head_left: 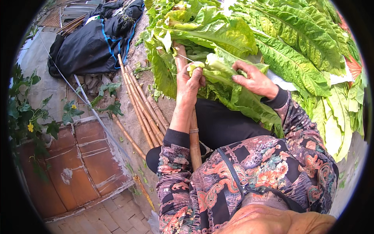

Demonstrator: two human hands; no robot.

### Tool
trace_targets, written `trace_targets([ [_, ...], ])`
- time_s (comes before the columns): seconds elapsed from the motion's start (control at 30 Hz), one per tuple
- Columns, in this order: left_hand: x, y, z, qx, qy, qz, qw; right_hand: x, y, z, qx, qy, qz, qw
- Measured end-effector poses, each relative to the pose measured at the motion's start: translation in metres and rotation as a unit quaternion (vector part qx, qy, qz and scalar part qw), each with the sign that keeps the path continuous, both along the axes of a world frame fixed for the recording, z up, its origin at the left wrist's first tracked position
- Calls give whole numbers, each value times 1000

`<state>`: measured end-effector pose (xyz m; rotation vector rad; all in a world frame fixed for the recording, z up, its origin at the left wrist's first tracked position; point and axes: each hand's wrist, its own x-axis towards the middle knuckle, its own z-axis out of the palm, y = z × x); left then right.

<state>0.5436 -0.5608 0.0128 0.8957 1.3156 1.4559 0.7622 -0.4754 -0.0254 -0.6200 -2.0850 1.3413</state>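
My left hand (189, 85) is closed, its thumb and fingers pinching the pale stem ends of large green leaves (224, 74). It lies against a bamboo pole (194, 144) that runs up from my lap under more leaves. A thin pale string (183, 57) stretches from the pole toward the pinched stems. My right hand (255, 80) is over the same leaves, thumb and forefinger apart, with nothing visible between them. One broad leaf hangs down over my dark trouser leg. Other leaves (218, 33) cover the pole's far end.
A big heap of long green leaves (300, 46) spreads at the far right, partly on white sheeting (338, 79). Several bamboo poles (140, 101) lie to my left. Beyond them are a black bag (87, 50) with blue trim, a rusty brown panel (74, 163) and a flowering vine (29, 105).
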Motion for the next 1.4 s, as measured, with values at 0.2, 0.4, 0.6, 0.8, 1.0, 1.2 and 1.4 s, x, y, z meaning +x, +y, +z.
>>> trace_targets([
  [0.2, 4, -14, 8, 29, 29, 131, 991, 7, 25, 54, 445, -40, -378, 811],
  [0.4, 4, -1, 28, -52, -21, 129, 990, -76, -33, 1, 281, 50, -147, 947],
  [0.6, 22, -60, 45, 58, 551, -29, 832, -93, 21, 23, 199, -71, -121, 970],
  [0.8, -95, 62, 86, 64, 661, 110, 740, -152, 35, 16, 350, -61, 5, 935],
  [1.0, -180, 22, -98, -284, 394, 44, 873, -170, 74, -24, 2, 49, -58, 997],
  [1.2, -96, -28, -44, -191, 151, 119, 963, -46, 128, -28, 180, 197, -221, 938],
  [1.4, 23, 30, -5, -77, 331, 28, 940, 73, 292, -200, 152, -222, -444, 855],
])
